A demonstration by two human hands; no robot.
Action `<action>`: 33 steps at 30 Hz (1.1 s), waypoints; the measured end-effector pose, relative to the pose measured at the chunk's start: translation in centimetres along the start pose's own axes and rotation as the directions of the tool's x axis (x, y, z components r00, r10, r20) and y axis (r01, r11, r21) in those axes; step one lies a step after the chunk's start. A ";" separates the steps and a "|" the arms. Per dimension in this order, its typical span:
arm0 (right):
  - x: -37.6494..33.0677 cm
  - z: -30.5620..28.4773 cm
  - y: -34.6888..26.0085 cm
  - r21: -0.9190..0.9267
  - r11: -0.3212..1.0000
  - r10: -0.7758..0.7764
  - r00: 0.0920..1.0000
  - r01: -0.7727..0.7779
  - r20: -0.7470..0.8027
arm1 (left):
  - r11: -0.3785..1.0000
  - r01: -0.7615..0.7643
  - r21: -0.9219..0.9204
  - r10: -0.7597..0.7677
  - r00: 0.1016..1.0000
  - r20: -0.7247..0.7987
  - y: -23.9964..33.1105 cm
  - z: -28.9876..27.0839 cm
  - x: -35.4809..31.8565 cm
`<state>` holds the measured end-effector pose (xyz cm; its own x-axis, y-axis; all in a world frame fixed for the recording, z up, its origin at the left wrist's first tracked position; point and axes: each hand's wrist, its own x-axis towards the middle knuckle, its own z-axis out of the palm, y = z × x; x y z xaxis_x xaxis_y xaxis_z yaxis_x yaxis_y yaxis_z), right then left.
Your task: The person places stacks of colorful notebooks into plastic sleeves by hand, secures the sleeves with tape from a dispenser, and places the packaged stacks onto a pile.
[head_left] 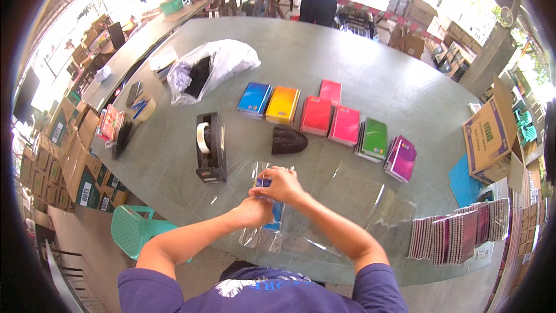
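Close to my body, a blue notebook (274,218) lies inside a clear plastic bag (251,237) on the table. My left hand (253,211) is closed on the bag near the notebook's middle. Just above it, my right hand (280,185) grips the upper part of the bagged notebook, fingers bent over it. My hands cover much of the notebook. A black tape dispenser (218,153) with a clear roll stands to the left. Beyond my right hand rests a dark, ridged, half-round thing (288,140). Loose clear plastic sheets (347,197) spread to the right.
Small notebook stacks line the table: blue (254,98), yellow (282,104), red (316,115), pink (344,125), green (372,139), purple (400,158). Spiral notebooks (460,235) and a carton (489,133) stand right. A white plastic bag (226,61), pen cup (145,108) and green stool (133,229) are left.
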<state>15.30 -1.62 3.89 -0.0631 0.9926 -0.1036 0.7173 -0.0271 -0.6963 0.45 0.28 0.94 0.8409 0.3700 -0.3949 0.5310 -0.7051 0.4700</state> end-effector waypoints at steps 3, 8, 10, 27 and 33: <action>1.6 0.6 3.4 -0.061 0.998 -0.010 0.951 -0.010 -0.310 | 0.988 0.081 0.133 -0.082 0.997 0.008 2.7 -1.9 -0.4; -4.6 -3.3 0.4 -0.199 0.932 -0.346 0.909 0.303 -0.233 | 0.985 0.096 0.143 -0.079 0.989 -0.122 2.5 -0.7 -1.6; -6.8 -1.4 0.2 -0.218 0.892 -0.409 0.913 0.396 -0.016 | 0.994 0.081 0.068 -0.070 0.986 -0.153 2.7 -0.5 -1.8; -7.3 1.1 -0.3 -0.234 0.944 -0.261 0.959 0.231 -0.108 | 0.378 -0.042 -0.925 -0.774 0.533 -0.340 -12.7 -5.0 -7.2; -6.8 1.3 -0.6 -0.363 0.929 -0.094 0.993 0.064 -0.066 | 0.247 -0.236 -0.940 -0.805 0.491 -0.334 -7.7 -2.5 -8.8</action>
<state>14.34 -8.53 4.08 -0.0845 0.9964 0.0097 0.9148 0.0815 -0.3957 -10.76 3.93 2.79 0.0205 0.9511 -0.3082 0.0307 0.3075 0.9511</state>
